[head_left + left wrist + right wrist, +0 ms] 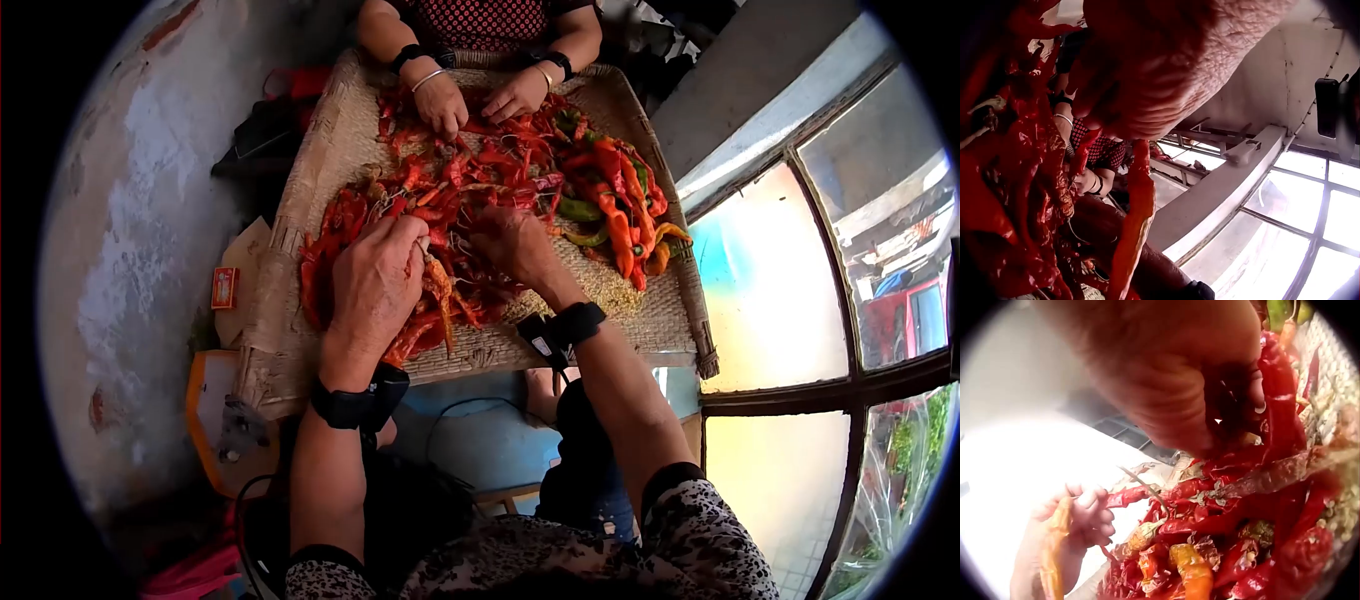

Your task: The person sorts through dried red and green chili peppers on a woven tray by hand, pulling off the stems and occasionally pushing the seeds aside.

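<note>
A wide heap of red chili peppers (pixel 455 185) lies on a woven tray (pixel 285 270). My left hand (pixel 378 275) is at the near left of the heap and pinches an orange-yellow, wrinkled chili pepper (pixel 1057 544), which dangles below the fingers. My right hand (pixel 520 250) reaches down into the middle of the heap with bent fingers. Beside its fingertips stands a red chili pepper (pixel 1279 394) in the right wrist view; whether the fingers hold it I cannot tell. Long dry stems and shrivelled pods lie under both hands.
Across the tray another person's hands (pixel 510 97) work in the same heap. Larger red and green peppers (pixel 620 205) are piled at the right, beside scattered pale seeds (pixel 605 290). A wall (pixel 150 230) stands left, a window (pixel 770 280) right. A matchbox (pixel 225 288) lies left of the tray.
</note>
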`<state>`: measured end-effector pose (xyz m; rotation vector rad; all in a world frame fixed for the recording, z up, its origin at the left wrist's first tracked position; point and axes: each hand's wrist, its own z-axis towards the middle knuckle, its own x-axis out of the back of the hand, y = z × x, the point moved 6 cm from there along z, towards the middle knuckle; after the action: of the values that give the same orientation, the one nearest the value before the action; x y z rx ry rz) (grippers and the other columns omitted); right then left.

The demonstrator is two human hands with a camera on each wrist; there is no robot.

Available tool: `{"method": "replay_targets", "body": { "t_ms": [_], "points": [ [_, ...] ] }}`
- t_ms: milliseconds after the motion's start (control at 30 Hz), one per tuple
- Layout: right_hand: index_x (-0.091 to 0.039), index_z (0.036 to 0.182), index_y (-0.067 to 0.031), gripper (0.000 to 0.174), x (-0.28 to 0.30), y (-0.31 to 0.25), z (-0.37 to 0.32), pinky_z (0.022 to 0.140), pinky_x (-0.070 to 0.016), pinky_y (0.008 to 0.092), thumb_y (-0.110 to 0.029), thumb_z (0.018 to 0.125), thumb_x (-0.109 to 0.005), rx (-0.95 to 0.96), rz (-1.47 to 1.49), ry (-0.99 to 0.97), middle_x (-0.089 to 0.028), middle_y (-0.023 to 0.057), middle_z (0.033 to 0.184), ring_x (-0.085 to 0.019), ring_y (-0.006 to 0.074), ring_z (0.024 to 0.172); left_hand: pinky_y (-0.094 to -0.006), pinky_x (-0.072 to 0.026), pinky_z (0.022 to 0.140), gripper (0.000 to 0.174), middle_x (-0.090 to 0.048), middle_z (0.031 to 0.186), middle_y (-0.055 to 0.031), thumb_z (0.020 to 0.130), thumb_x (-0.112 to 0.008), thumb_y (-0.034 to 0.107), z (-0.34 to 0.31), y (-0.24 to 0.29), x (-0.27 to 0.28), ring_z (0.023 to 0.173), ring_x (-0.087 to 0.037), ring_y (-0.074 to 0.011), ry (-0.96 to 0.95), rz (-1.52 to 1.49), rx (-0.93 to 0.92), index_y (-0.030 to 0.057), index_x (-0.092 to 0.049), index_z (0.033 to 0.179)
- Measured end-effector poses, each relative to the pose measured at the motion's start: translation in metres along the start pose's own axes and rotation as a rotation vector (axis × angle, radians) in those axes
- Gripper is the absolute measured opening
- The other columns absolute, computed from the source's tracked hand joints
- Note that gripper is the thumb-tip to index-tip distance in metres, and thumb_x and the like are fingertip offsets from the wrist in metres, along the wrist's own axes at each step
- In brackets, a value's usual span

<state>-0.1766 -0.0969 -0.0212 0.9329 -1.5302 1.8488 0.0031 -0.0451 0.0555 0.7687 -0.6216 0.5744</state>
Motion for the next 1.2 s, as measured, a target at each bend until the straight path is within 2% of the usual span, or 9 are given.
{"method": "replay_targets", "body": {
  "t_ms": [233, 333, 500, 733, 800, 867, 933, 1000, 1200],
  "points": [
    [-0.066, 0.098, -0.0036, 0.021, 0.035, -0.044, -0.040, 0.065, -0.0502, 0.0346, -0.018, 0.083, -0.068, 0.151, -0.044, -0.098, -0.067, 0.0125, 0.084, -0.064, 0.0243, 0.072, -0.0402, -0.0481, 0.060, 0.006, -0.062, 0.084, -0.0155, 0.087, -0.057, 0.002, -0.009, -0.006, -0.002, 0.074, -0.062, -0.0334, -0.093, 0.034, 0.033, 0.0027, -0.056, 0.093],
    [-0.066, 0.094, -0.0036, 0.013, 0.052, -0.036, -0.044, 0.061, -0.0489, 0.0312, -0.015, 0.087, -0.066, 0.266, 0.113, 0.072, -0.066, 0.0061, 0.077, -0.062, 0.0185, 0.067, -0.0394, -0.0481, 0.062, 0.006, -0.062, 0.084, -0.0151, 0.088, -0.056, 0.003, -0.010, -0.009, 0.001, 0.074, -0.061, -0.0334, -0.099, 0.031, 0.065, 0.0018, -0.056, 0.094],
    [-0.066, 0.095, 0.0016, 0.020, 0.087, -0.012, -0.043, 0.053, -0.0410, 0.0220, -0.018, 0.092, -0.064, -0.089, 0.682, 0.194, -0.060, 0.0003, 0.068, -0.051, 0.0071, 0.058, -0.0344, -0.0477, 0.065, 0.011, -0.062, 0.084, -0.0131, 0.088, -0.054, 0.001, -0.006, -0.013, 0.007, 0.073, -0.061, -0.0265, -0.036, -0.113, 0.083, 0.0009, -0.057, 0.098],
    [-0.059, 0.110, 0.0045, 0.034, 0.085, 0.021, -0.015, 0.053, -0.0453, 0.0265, -0.024, 0.092, -0.064, -0.077, 0.961, 0.399, -0.064, 0.0053, 0.072, -0.054, 0.0106, 0.056, -0.0282, -0.0474, 0.068, 0.010, -0.063, 0.084, -0.0081, 0.092, -0.052, 0.002, 0.000, -0.001, 0.003, 0.076, -0.059, -0.0133, -0.091, -0.376, 0.121, 0.0001, -0.059, 0.100],
    [-0.050, 0.129, 0.0055, 0.056, 0.097, 0.011, -0.017, 0.077, -0.0499, 0.0404, -0.026, 0.087, -0.069, -0.027, -0.044, 0.511, -0.062, 0.0185, 0.107, -0.060, 0.0282, 0.090, -0.0271, -0.0476, 0.070, 0.010, -0.063, 0.085, -0.0070, 0.093, -0.053, 0.002, 0.002, -0.001, 0.002, 0.078, -0.059, -0.0121, -0.102, -0.403, 0.135, 0.0001, -0.060, 0.100],
    [-0.052, 0.129, 0.0013, 0.055, 0.083, 0.001, -0.024, 0.082, -0.0477, 0.0434, -0.022, 0.083, -0.071, 0.095, -0.450, 0.533, -0.057, 0.0195, 0.113, -0.056, 0.0332, 0.099, -0.0260, -0.0479, 0.072, 0.010, -0.063, 0.086, -0.0058, 0.093, -0.053, 0.001, 0.001, -0.004, 0.002, 0.080, -0.059, -0.0110, -0.123, -0.424, 0.148, 0.0001, -0.060, 0.100],
    [-0.061, 0.116, -0.0021, 0.040, 0.068, -0.032, -0.033, 0.076, -0.0498, 0.0403, -0.011, 0.078, -0.073, 0.308, -0.236, 0.378, -0.058, 0.0158, 0.104, -0.058, 0.0311, 0.088, -0.0256, -0.0475, 0.065, 0.014, -0.064, 0.085, -0.0064, 0.090, -0.053, -0.003, -0.001, -0.004, -0.002, 0.074, -0.059, -0.0098, -0.160, -0.537, 0.120, 0.0005, -0.060, 0.102],
    [-0.064, 0.108, -0.0023, 0.030, 0.041, -0.053, -0.038, 0.074, -0.0505, 0.0382, -0.010, 0.080, -0.072, 0.222, 0.350, -0.056, -0.061, 0.0150, 0.096, -0.061, 0.0282, 0.083, -0.0248, -0.0475, 0.065, 0.013, -0.064, 0.085, -0.0053, 0.091, -0.054, -0.002, 0.000, -0.003, -0.005, 0.074, -0.059, -0.0088, -0.173, -0.563, 0.114, 0.0005, -0.060, 0.102],
    [-0.067, 0.099, -0.0023, 0.018, 0.018, -0.033, -0.042, 0.070, -0.0506, 0.0346, -0.012, 0.085, -0.069, 0.140, 0.433, -0.105, -0.064, 0.0109, 0.081, -0.063, 0.0208, 0.078, -0.0237, -0.0482, 0.065, 0.014, -0.063, 0.082, -0.0034, 0.094, -0.056, 0.009, -0.005, 0.002, -0.009, 0.074, -0.058, -0.0078, -0.265, -0.741, 0.129, 0.0013, -0.063, 0.104]
  ]
}}
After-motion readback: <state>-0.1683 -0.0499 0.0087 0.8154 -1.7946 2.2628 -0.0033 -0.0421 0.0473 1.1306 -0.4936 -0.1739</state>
